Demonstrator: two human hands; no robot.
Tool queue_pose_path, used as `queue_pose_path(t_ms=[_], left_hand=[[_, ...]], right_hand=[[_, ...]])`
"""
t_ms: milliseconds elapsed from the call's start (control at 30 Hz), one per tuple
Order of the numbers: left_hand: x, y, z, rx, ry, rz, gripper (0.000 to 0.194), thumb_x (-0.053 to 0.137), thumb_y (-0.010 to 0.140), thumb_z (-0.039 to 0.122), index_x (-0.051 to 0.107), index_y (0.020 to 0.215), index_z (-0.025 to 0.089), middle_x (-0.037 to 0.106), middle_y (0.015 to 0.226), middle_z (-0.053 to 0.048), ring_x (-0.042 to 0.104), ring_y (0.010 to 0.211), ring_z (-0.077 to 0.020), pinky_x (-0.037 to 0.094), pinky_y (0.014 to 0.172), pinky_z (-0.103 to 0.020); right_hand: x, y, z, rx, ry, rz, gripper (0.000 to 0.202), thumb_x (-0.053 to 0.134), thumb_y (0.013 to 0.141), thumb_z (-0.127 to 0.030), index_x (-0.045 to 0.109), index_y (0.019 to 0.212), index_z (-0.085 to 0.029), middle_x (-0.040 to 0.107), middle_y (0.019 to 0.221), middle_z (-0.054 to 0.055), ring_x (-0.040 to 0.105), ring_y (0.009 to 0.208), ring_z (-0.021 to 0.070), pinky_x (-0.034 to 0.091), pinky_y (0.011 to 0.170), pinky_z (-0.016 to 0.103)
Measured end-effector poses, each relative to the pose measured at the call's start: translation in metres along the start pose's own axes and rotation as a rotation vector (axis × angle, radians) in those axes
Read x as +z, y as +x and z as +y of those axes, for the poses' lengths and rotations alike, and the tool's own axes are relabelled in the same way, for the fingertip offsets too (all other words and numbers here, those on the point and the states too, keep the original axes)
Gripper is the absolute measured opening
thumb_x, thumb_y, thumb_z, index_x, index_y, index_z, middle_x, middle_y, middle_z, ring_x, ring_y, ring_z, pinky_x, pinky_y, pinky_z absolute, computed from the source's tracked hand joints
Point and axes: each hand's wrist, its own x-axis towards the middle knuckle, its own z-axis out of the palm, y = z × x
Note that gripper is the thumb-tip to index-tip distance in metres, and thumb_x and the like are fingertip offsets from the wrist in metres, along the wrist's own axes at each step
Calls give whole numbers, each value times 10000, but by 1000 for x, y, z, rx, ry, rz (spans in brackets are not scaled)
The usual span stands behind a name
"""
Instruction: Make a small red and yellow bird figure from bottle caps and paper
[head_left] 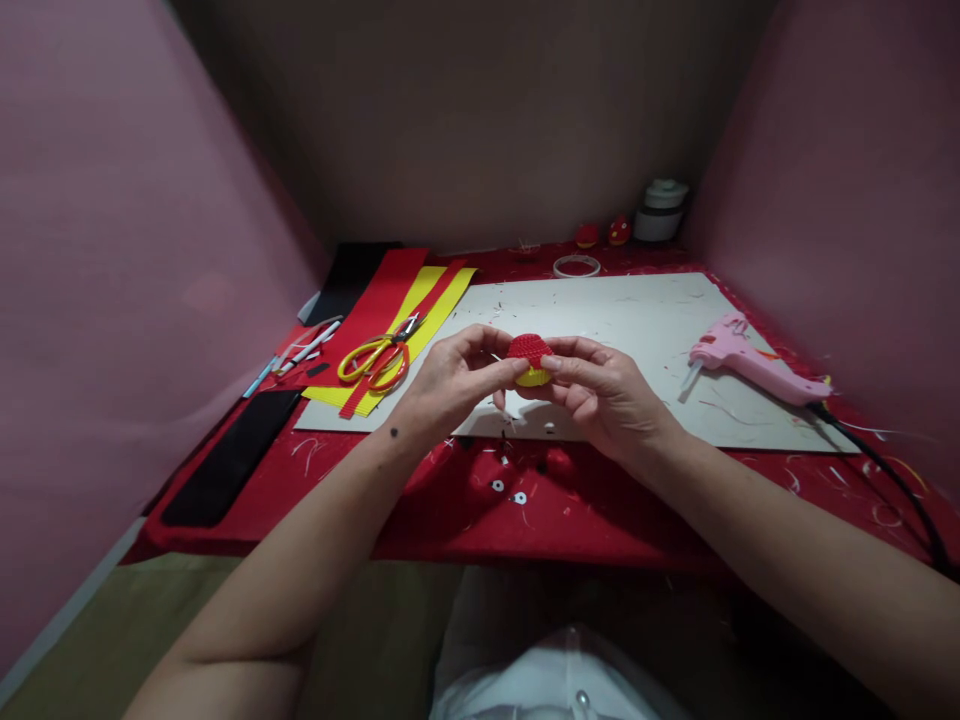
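A small dome-shaped piece [529, 350], red on top and yellow underneath, is held above the front part of a white board [630, 315]. My left hand [463, 375] pinches its left side, with the thumb across the front. From the right, my right hand [606, 392] grips the same piece between thumb and fingers. Both thumbs nearly meet on its front. Two small white eye-like pieces [519, 497] lie on the red cloth below my hands.
Scissors [375, 362] rest on red and yellow sheets [375, 300] at the left. A black slab [232, 455] lies front left. On the right is a pink glue gun [757, 365] with a black cord. Behind stand a red figure [619, 231], a jar [660, 212] and a ring [577, 266].
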Motion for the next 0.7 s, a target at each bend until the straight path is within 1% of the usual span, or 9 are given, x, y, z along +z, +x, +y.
queue_pose_path(t_ms=[167,300,433,600,700], left_hand=[[-4,0,1,-6,-28,-52,271,752,770,311,648,947,134,658,851,-36,621,613,-100,532,605,-249],[-4,0,-1,1,-40,-54,252,749,773,304,641,924,134,652,831,-31,634,636,-111,545,603,-248],[-1,1,-4,6,-75,-50,239,757,762,286,641,905,134,646,839,-25,633,617,-105,550,581,-245],[1,0,-5,2,-91,-37,262,772,740,280,629,899,129,655,835,-30,636,620,-109,546,566,-243],[1,1,-5,2,-95,-27,275,775,734,280,621,904,129,660,854,-38,627,620,-105,547,573,-247]], right_hand=[[0,0,0,-18,-42,3,282,856,609,-243,663,805,-176,712,819,24,690,745,182,578,783,413],[1,0,1,-41,-64,0,292,860,606,-244,661,808,-172,714,803,17,692,715,171,583,754,389],[1,0,4,-79,-94,16,293,861,605,-250,659,805,-175,713,779,12,685,697,160,584,730,366],[0,0,8,-115,-144,42,333,873,584,-278,651,813,-182,706,770,3,672,679,154,578,700,351],[0,0,7,-137,-167,44,330,867,598,-290,649,822,-184,703,771,2,669,678,148,576,702,343]])
